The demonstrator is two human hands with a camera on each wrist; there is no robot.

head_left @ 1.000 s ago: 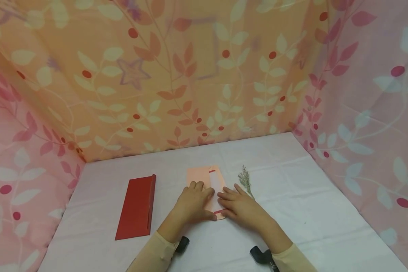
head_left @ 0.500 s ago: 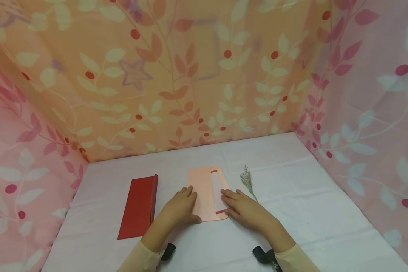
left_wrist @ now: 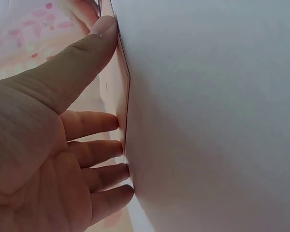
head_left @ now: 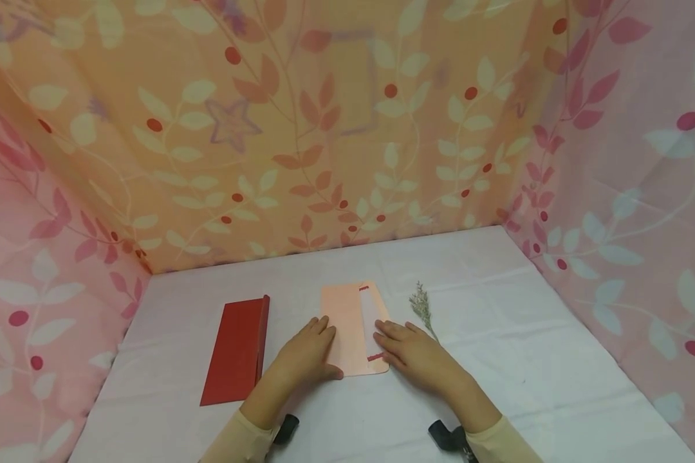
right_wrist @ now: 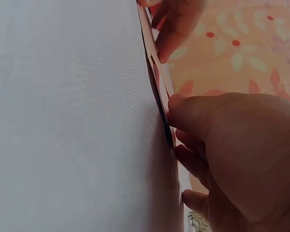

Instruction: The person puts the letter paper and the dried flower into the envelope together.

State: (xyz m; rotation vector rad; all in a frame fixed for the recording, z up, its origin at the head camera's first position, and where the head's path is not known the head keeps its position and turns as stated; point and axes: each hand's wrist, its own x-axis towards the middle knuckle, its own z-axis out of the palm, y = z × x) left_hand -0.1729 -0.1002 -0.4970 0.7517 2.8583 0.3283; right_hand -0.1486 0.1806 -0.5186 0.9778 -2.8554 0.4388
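A peach-coloured paper card [head_left: 346, 331] lies flat on the white-covered table. Along its right side runs a white strip [head_left: 370, 318] with a narrow red band at each end. My left hand [head_left: 305, 346] rests on the card's left edge, thumb near the bottom corner. In the left wrist view its fingers [left_wrist: 99, 153] reach out fairly straight to the card. From the other side, my right hand [head_left: 415, 350] touches the strip and the card's right edge with its fingertips. The right wrist view shows its thumb [right_wrist: 193, 113] against the edge; some fingers are partly hidden.
A red folded card [head_left: 235, 350] lies to the left of my left hand. A dried flower sprig [head_left: 421, 305] lies just beyond my right hand. Patterned curtains [head_left: 301, 128] enclose the table at the back and sides.
My left hand has moved left, off the strip and middle of the card to its left edge, uncovering the card. The right hand stays nearly in place.
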